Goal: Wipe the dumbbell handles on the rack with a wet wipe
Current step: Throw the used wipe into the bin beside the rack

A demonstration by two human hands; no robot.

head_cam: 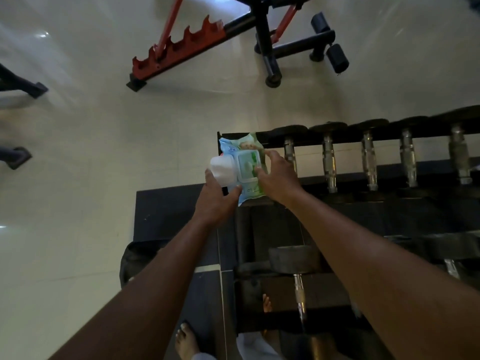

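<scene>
A blue and green wet wipe pack (248, 148) lies on the left end of the dumbbell rack's top tier (389, 144). Its white lid (220, 168) is flipped open to the left. My left hand (217, 203) grips the pack's near left corner, thumb on top, just under the lid. My right hand (279, 175) holds the pack's right side, with thumb and fingertips at the edge of the uncovered opening. Several dumbbells with metal handles (328, 162) lie side by side on the top tier to the right. No pulled-out wipe shows.
A lower tier holds another dumbbell (298, 284) near my bare feet (185, 341). A dark floor mat (168, 211) lies left of the rack. A red and black weight bench (181, 45) stands on the pale tile floor beyond, with dark equipment feet (18, 157) at far left.
</scene>
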